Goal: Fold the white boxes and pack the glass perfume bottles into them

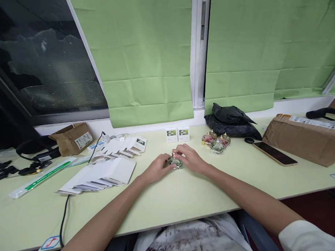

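My left hand (pixel 156 170) and my right hand (pixel 188 157) meet at the middle of the pale green table (pixel 186 198). Both are closed around a small round glass bottle (pixel 174 162) that rests on or just above the tabletop. Its details are mostly hidden by my fingers. A cluster of similar small glass bottles (pixel 216 142) with gold caps stands to the right, behind my right hand. Two small white boxes (pixel 177 134) stand upright behind my hands. Fanned stacks of flat white cartons (pixel 103 175) lie to the left.
A phone (pixel 274 153) lies face up at the right, beside a brown parcel (pixel 304 139). A black plastic bag (pixel 230 121) sits by the window. An open cardboard box (pixel 72 138), a black cable (pixel 64 213) and black items are at the left.
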The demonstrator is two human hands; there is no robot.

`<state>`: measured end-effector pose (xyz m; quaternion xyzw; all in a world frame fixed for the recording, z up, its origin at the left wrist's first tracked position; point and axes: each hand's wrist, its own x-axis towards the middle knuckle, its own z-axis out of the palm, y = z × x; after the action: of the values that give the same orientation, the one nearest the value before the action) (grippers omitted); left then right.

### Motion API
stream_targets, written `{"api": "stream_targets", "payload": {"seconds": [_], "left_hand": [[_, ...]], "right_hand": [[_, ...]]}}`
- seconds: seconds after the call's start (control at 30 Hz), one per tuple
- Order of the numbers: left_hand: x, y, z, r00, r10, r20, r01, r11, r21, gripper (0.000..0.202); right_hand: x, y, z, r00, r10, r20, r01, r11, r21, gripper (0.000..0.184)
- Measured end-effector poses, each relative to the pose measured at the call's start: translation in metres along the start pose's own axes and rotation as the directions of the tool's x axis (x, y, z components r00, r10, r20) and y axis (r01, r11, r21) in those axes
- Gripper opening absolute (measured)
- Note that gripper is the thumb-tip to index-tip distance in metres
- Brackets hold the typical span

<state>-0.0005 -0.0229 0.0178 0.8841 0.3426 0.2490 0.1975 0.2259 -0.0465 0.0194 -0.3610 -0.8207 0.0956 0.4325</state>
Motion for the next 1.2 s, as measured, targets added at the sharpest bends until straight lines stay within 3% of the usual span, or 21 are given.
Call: {"api": "stream_targets", "payload": {"seconds": [0.5,0.8,1.2], "left_hand": [[-0.001,0.002,0.001,0.999,-0.032,-0.019,0.031,0.999,-0.022,0.035],[0.000,0.002,0.000,0.999,-0.036,-0.008,0.036,0.999,-0.036,0.041],[0.000,-0.003,0.003,0.998,-0.062,-0.017,0.060,0.992,-0.107,0.048]], "right_hand": [[-0.003,-0.006,0.004,0.999,0.002,-0.049,-0.005,0.998,-0.069,0.011],[-0.007,-0.005,-0.004,0.995,0.092,0.027,-0.093,0.993,0.069,0.018],[-0.007,0.014,-0.017,0.992,0.125,-0.011,-0.125,0.992,0.014,0.018]]}}
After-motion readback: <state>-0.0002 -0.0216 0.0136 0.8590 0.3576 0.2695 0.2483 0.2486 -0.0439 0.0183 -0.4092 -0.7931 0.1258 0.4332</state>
